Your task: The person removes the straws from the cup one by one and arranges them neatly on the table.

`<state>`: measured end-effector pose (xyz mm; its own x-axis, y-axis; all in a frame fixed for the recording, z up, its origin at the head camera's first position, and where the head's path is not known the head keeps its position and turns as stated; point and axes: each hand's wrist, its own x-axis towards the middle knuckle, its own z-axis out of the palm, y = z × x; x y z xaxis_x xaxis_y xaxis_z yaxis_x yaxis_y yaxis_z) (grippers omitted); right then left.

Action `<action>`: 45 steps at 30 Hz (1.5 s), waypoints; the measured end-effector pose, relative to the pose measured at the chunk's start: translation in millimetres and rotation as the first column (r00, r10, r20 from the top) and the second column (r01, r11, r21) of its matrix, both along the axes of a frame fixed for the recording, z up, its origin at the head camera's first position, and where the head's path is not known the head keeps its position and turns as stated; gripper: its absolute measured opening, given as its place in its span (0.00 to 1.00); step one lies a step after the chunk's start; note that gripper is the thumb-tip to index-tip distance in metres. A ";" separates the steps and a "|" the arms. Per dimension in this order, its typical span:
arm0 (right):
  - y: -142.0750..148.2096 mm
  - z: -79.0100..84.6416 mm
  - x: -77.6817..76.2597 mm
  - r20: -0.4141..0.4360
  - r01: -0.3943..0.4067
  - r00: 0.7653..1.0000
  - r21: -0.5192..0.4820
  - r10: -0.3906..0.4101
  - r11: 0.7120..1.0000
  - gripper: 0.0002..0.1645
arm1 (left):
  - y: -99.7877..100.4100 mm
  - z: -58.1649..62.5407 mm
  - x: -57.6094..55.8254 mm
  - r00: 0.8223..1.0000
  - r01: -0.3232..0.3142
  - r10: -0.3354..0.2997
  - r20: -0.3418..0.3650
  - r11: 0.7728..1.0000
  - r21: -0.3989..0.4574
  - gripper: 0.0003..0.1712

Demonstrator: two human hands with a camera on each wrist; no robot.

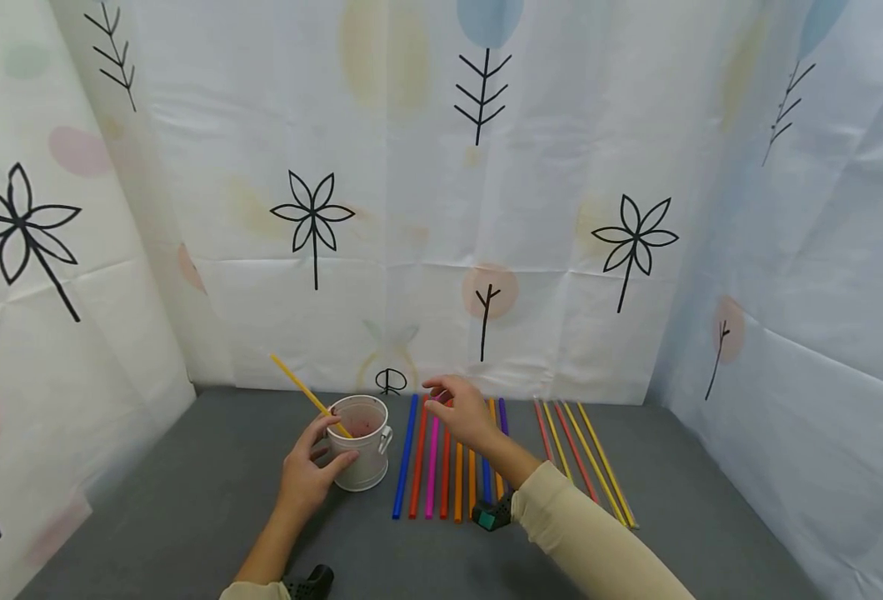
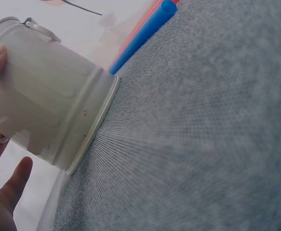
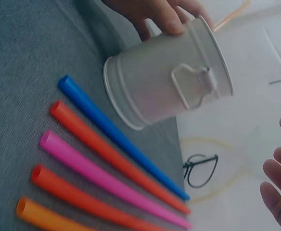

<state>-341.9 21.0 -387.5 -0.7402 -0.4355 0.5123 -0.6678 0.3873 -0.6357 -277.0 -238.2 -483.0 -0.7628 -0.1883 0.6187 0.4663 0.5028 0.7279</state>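
A small white bucket (image 1: pixel 361 467) with side handles stands upright on the table. One yellow straw (image 1: pixel 299 383) leans in it, sticking out over the rim to the left. My left hand (image 1: pixel 311 467) holds the bucket from its left side, thumb at the front and fingers by the rim. Beside the bucket lies a row of straws, including a blue straw (image 3: pixel 116 132), a red straw (image 3: pixel 107 147) and a pink straw (image 3: pixel 102 175). Over the far end of this row is my right hand (image 1: pixel 464 414), fingers loosely bent and holding nothing.
Further right lies a second group of several red and yellow straws (image 1: pixel 599 458), slanting across the grey table (image 1: pixel 157 500). White printed cloth (image 1: pixel 411 208) hangs close behind the table and along both sides.
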 end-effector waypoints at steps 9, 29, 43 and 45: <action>-41.4 4.4 -3.9 -0.068 -0.094 0.992 0.116 0.102 0.989 0.21 | -0.6 -0.2 -0.3 1.000 -0.015 0.015 -0.003 1.000 -0.012 0.34; -94.7 1.2 0.0 -0.064 -0.248 0.954 0.375 0.291 0.893 0.27 | -3.0 0.5 0.2 1.000 -0.002 0.002 -0.007 0.999 -0.033 0.34; -105.2 16.4 -0.2 -0.177 -0.091 0.931 0.736 0.320 0.671 0.31 | -3.2 -2.5 0.1 0.999 -0.010 0.012 0.039 0.999 -0.035 0.37; -106.4 16.5 -0.9 -0.181 -0.073 0.935 0.744 0.305 0.664 0.31 | -3.0 -2.0 0.2 1.000 -0.007 0.008 0.030 0.999 -0.033 0.37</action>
